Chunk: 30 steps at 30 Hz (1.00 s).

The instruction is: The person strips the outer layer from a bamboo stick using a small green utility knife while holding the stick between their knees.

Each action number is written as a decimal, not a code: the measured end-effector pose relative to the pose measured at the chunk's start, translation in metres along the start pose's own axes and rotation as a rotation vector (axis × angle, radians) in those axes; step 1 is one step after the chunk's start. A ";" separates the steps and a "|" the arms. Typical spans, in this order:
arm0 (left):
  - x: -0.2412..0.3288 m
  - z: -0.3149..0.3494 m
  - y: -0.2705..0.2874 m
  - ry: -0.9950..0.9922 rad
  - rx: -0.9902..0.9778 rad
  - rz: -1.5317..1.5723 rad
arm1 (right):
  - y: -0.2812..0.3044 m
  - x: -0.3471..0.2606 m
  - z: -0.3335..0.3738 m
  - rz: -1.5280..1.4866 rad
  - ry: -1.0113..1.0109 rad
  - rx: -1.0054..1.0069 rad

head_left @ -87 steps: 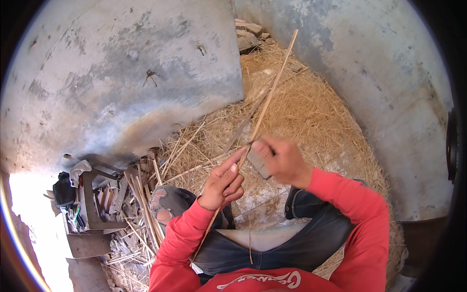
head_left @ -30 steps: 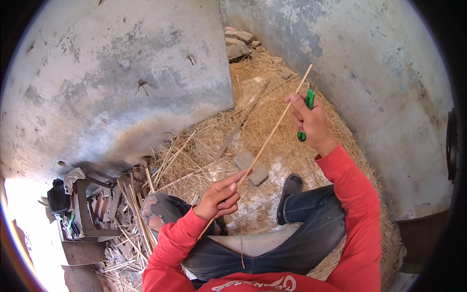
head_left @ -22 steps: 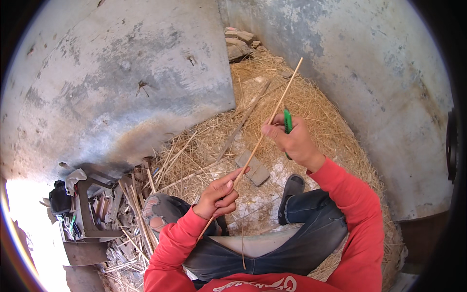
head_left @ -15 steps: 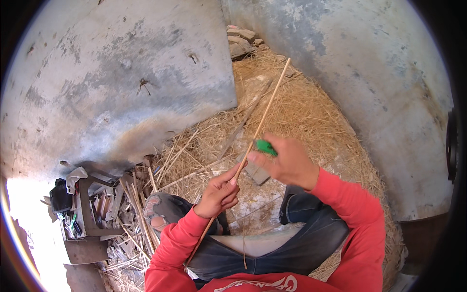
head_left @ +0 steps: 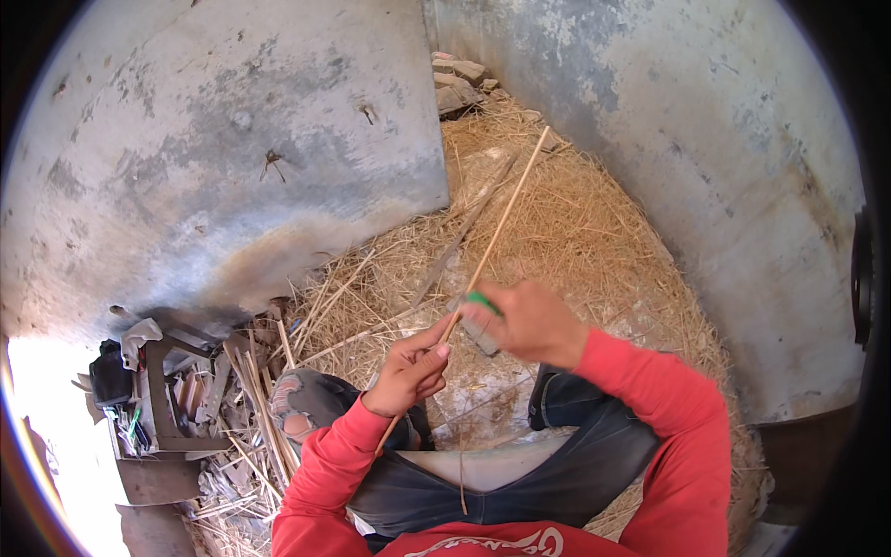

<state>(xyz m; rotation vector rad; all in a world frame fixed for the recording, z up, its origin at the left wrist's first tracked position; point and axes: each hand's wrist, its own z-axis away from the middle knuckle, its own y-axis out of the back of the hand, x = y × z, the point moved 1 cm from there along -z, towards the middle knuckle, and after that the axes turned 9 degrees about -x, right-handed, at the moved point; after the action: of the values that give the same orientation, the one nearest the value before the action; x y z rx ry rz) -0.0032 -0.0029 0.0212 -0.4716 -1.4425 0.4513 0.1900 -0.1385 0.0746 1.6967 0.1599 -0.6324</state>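
Note:
My left hand [head_left: 406, 376] is closed round a long, thin, pale wooden stick [head_left: 512, 206]. The stick slants from beneath my left forearm up toward the far right. In my right hand [head_left: 536, 323] sits a small tool with a green handle [head_left: 479, 301], right against the stick just above my left fingers. The tool's working end is hidden or too blurred to make out. My right fingers are wrapped round it, somewhat smeared by motion. Under the hands lies a grey flat block [head_left: 480, 339].
Straw and shavings [head_left: 580, 232] cover the ground, with a darker strip of wood [head_left: 464, 237] among them. Loose sticks [head_left: 262, 395] and a metal frame [head_left: 167, 399] with odds and ends are at the left. Worn walls [head_left: 232, 139] rise ahead; broken bricks [head_left: 457, 88] lie in the corner.
My right hand and the green-handled tool have moved down and left along the stick, closer to my left hand. The stick's far end has dropped slightly.

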 end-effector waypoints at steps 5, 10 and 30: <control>0.002 0.001 -0.001 -0.003 0.024 -0.002 | 0.021 0.027 -0.025 -0.240 -0.138 0.076; -0.016 0.007 -0.013 0.105 -0.102 -0.043 | 0.098 0.166 -0.022 -0.324 -0.307 0.692; 0.084 0.010 -0.134 -0.608 0.075 -1.285 | 0.072 0.054 0.001 -1.202 -0.197 0.558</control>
<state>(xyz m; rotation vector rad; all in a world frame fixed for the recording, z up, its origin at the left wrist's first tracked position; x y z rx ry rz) -0.0050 -0.0660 0.1662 0.7386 -1.9657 -0.4380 0.2667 -0.1688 0.1104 1.9376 0.9724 -1.8512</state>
